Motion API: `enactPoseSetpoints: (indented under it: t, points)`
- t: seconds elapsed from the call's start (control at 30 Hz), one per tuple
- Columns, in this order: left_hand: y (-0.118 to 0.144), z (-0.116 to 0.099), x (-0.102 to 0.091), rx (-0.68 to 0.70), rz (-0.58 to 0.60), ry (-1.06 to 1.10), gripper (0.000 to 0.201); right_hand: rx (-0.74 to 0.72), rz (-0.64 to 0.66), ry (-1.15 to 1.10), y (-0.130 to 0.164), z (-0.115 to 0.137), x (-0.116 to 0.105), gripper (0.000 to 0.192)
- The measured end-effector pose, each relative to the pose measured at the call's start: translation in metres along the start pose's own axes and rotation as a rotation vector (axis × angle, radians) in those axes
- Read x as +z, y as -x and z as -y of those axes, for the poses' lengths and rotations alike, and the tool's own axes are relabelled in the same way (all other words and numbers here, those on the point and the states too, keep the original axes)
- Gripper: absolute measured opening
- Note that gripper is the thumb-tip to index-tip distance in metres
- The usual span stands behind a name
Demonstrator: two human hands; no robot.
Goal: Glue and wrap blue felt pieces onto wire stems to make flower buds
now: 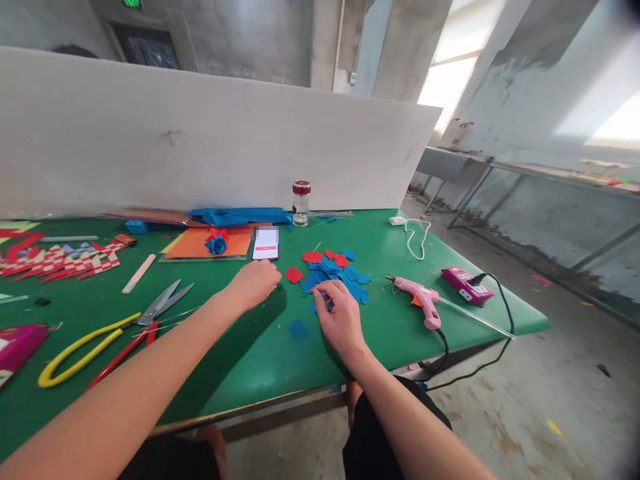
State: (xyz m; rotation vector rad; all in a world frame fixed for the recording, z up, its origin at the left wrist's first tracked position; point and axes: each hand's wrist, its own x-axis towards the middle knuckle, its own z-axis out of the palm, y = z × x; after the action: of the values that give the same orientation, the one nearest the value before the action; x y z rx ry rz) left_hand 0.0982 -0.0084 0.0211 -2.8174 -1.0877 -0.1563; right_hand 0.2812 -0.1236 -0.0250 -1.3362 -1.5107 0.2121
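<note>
My left hand [257,283] is closed just in front of the phone [266,244], its fingers pressed together. Whatever lies between them is too small to make out. My right hand [341,319] hovers at the near edge of a loose pile of blue paper pieces [327,268]. Its thumb and forefinger curl toward each other in a pinch, and I cannot make out what they hold. Several red paper pieces [295,275] lie around the pile. A single blue piece [299,330] rests on the green table between my hands.
A pink glue gun [423,300] and its purple box [467,286] lie on the right, with a cable over the edge. Yellow-handled scissors [120,333] and red-handled pliers [133,350] lie left. Behind stand a red-capped jar [301,203] and a white board [225,147].
</note>
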Motion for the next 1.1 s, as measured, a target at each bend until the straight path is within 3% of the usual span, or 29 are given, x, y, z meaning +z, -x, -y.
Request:
enactPoseSetpoints:
  t: [0.17, 0.3, 0.4, 0.53, 0.73, 1.1]
  points:
    - [-0.019, 0.013, 0.005, -0.059, 0.047, -0.031, 0.016, -0.007, -0.004, -0.006, 0.0, -0.002, 0.001, 0.019]
    - [-0.001, 0.051, -0.015, -0.205, -0.018, -0.034, 0.023, 0.008, -0.011, -0.033, 0.001, -0.003, -0.003, 0.019]
    - [0.016, 0.071, -0.022, -0.266, -0.002, -0.042, 0.021, 0.019, -0.014, -0.05, 0.001, -0.003, -0.005, 0.019]
    - [0.023, 0.072, -0.011, -0.207, 0.067, -0.03, 0.021, 0.023, 0.0, -0.067, 0.002, -0.004, -0.003, 0.019]
    - [0.014, 0.068, 0.004, -0.063, 0.152, 0.023, 0.021, 0.008, 0.029, -0.054, 0.006, -0.006, 0.004, 0.019]
    - [0.014, 0.084, -0.004, -0.156, 0.051, 0.09, 0.017, -0.001, 0.031, -0.028, 0.005, -0.005, 0.006, 0.018]
